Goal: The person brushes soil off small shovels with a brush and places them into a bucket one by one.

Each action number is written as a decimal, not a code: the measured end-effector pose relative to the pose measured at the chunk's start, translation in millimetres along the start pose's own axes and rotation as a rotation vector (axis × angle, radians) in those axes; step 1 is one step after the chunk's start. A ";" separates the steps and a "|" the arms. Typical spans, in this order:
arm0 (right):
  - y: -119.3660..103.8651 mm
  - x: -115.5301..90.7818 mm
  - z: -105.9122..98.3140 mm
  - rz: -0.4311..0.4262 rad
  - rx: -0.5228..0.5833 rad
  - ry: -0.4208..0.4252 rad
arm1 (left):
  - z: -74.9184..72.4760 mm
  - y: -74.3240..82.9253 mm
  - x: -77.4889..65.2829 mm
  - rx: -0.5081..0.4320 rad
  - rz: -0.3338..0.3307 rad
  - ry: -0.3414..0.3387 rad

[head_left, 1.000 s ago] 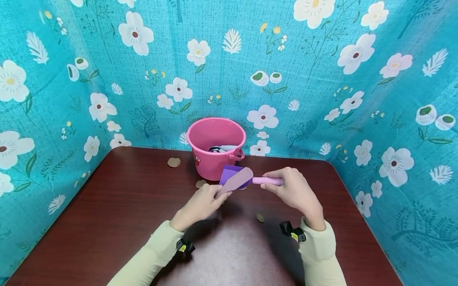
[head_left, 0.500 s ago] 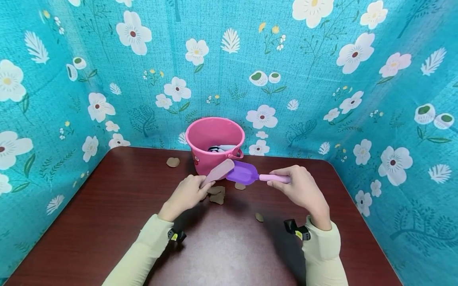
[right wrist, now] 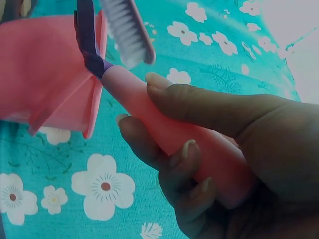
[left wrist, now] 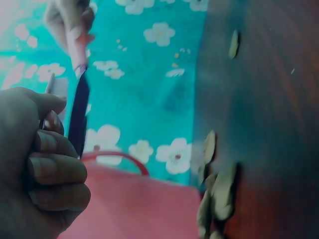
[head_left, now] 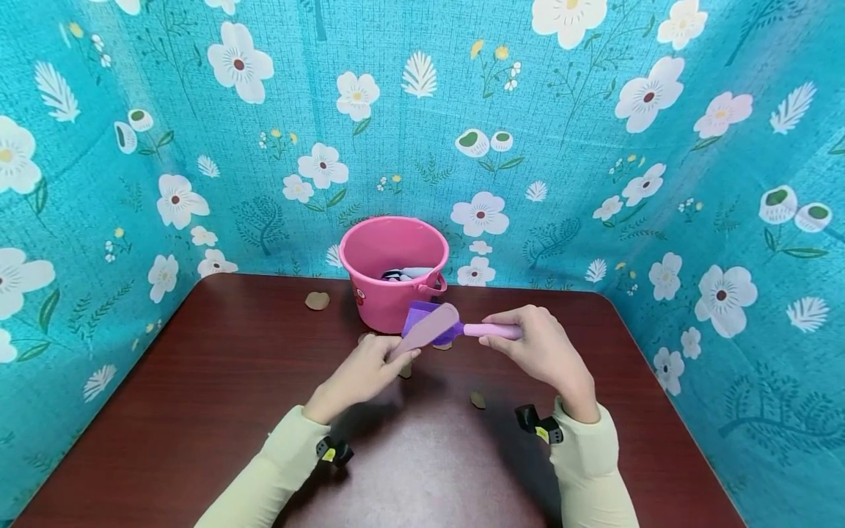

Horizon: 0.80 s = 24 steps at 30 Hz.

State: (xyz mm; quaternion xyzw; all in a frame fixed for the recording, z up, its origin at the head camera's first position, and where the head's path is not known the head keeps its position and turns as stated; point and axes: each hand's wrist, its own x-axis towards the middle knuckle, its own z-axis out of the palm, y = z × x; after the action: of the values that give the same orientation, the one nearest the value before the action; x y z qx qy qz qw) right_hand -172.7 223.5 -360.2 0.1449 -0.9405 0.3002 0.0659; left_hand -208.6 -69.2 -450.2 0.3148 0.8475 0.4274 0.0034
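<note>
My left hand (head_left: 359, 370) grips a pink brush (head_left: 432, 325) by its handle, its back turned up. In the right wrist view the white bristles of the brush (right wrist: 128, 32) point down beside the scoop. My right hand (head_left: 544, 348) holds a small scoop by its pink handle (head_left: 491, 331), thumb on one side and fingers on the other. The scoop's purple blade (head_left: 416, 315) is raised above the table in front of the bucket. Seen from the head, the brush head crosses over the blade and hides part of it.
A pink bucket (head_left: 379, 312) with a side handle stands at the table's back, with white and dark things (head_left: 399, 274) inside. Brown leaf-like pieces lie about: one flat piece (head_left: 317, 301) left of the bucket, a small one (head_left: 477, 400) nearer, and several (left wrist: 224, 191) below the left hand.
The brush swings left off the blade, then back right across it. The scoop shifts right, uncovering its blade, then returns left. Both hands keep their grip throughout.
</note>
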 end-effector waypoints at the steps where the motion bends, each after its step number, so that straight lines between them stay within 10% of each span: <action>1: -1.2 0.1 0.7 0.000 0.003 -0.003 | 2.6 1.8 -0.4 0.011 -0.001 -0.003; 17: 0.5 -4.9 -5.9 0.003 -0.042 0.019 | -7.2 -16.7 1.9 0.220 -0.116 0.057; 24: 4.3 -4.5 -10.4 0.027 -0.033 0.038 | -25.1 -27.6 0.7 0.121 -0.174 0.054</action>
State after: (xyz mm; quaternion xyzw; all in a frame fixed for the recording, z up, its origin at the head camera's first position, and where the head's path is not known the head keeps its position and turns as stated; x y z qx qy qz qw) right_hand -169.4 234.0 -355.1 0.1252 -0.9458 0.2880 0.0823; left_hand -230.8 -98.9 -454.2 0.2280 0.8957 0.3817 -0.0013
